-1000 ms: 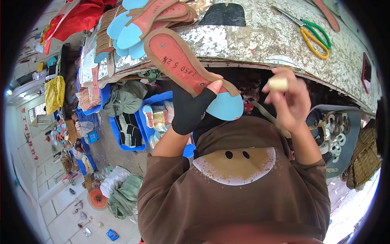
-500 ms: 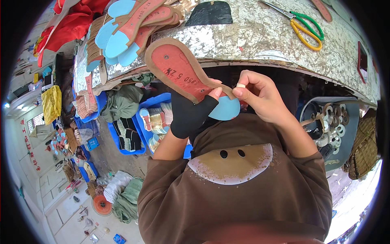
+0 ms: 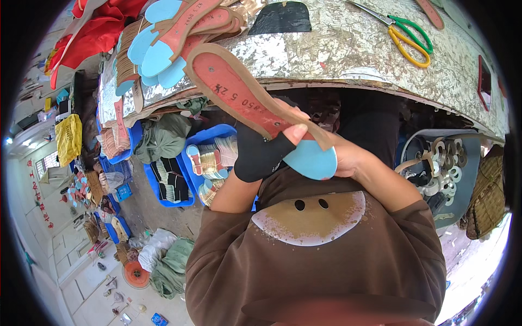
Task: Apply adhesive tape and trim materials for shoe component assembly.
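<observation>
A shoe insole (image 3: 236, 95), red with a brown edge strip and a light-blue toe end, is held up at the table's front edge. Wrapped round its middle is my left hand (image 3: 261, 155), in a black fingerless glove, with the thumb pressed on the red face. The brown strip's end sticks out at the right, above the blue part. My right hand (image 3: 349, 156) is bare and lies behind the toe end. The insole hides its fingers, so what they hold cannot be told.
On the worn table (image 3: 348, 51) lie stacked insoles (image 3: 163, 51), a black sheet (image 3: 280, 19), green-and-yellow-handled scissors (image 3: 410, 41) and a phone-like red-edged object (image 3: 484, 84). Blue baskets (image 3: 193, 187) of parts stand low at left. A grey bin (image 3: 462, 190) of tape rolls stands at right.
My right hand has moved from the strip's end, where it pinched a small pale piece, to behind the toe end. The insole's toe has shifted right and slightly down.
</observation>
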Demonstrator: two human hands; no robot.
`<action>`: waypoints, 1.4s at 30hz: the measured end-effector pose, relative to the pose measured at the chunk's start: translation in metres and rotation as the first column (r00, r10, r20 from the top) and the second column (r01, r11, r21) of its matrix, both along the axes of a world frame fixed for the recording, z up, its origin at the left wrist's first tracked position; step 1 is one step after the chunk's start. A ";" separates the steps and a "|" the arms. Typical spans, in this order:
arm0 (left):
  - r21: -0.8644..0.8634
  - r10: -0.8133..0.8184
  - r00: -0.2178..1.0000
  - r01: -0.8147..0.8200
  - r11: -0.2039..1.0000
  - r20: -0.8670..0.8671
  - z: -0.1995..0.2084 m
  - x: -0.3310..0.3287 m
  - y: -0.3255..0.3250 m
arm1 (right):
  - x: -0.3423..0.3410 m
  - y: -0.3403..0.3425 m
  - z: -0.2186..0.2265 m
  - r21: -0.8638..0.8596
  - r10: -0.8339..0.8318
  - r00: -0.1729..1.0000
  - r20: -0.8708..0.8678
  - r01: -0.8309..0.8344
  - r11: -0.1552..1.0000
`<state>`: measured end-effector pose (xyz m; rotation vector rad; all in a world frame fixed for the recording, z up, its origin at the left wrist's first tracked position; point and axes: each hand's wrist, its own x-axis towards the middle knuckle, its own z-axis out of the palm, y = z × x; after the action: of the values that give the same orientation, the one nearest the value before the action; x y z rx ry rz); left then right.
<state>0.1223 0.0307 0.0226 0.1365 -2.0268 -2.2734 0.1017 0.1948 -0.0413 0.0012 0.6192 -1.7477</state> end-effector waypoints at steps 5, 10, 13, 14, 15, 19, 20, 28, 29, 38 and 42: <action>-0.016 0.039 0.996 -0.037 0.999 0.084 0.004 -0.005 -0.007 | -0.012 0.000 0.005 0.043 -0.268 0.820 -0.506 0.334 0.942; -0.116 0.029 0.996 -0.020 0.993 0.082 0.000 -0.001 -0.011 | -0.039 0.026 0.035 0.104 -0.159 0.424 -0.891 0.533 0.840; -0.172 0.013 0.999 -0.005 0.985 0.044 -0.001 -0.003 -0.008 | -0.036 0.021 0.037 0.061 -0.004 0.121 -0.993 0.529 0.847; -0.204 0.020 1.000 -0.018 0.979 0.009 -0.002 -0.004 -0.007 | -0.034 0.017 0.037 0.048 0.031 0.041 -0.999 0.518 0.854; -0.203 0.020 1.000 -0.018 0.979 0.009 -0.002 -0.005 -0.006 | -0.034 0.016 0.037 0.068 0.028 0.085 -0.996 0.522 0.850; -0.251 0.067 0.998 -0.062 0.966 0.010 -0.008 -0.002 -0.007 | -0.029 0.008 0.042 0.109 0.090 0.061 -0.994 0.537 0.837; -0.238 0.084 0.996 -0.075 0.968 0.029 -0.011 -0.001 -0.008 | -0.030 0.008 0.037 0.112 0.070 0.103 -0.992 0.502 0.857; 0.255 -0.099 0.986 0.062 0.965 0.135 -0.034 -0.027 -0.012 | -0.022 0.020 -0.025 0.232 0.005 0.470 -0.883 0.428 0.874; 0.737 -0.160 0.951 -0.093 0.669 0.264 -0.027 -0.030 -0.011 | -0.020 0.013 -0.021 0.184 -0.029 0.417 -0.908 0.461 0.868; -0.767 -0.135 0.792 -0.510 0.389 -0.595 0.023 -0.110 -0.069 | -0.044 0.027 0.028 -0.035 0.056 -0.108 -0.993 0.696 0.717; -0.824 -0.298 0.860 -0.494 -0.278 -0.415 0.062 -0.168 -0.129 | -0.087 0.081 0.037 -0.089 0.114 -0.162 -0.980 0.875 0.476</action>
<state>-0.0458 -0.0984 0.0850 -0.3691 -2.5017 0.3015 0.0143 0.2754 -0.0039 -0.6594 2.8232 -1.7774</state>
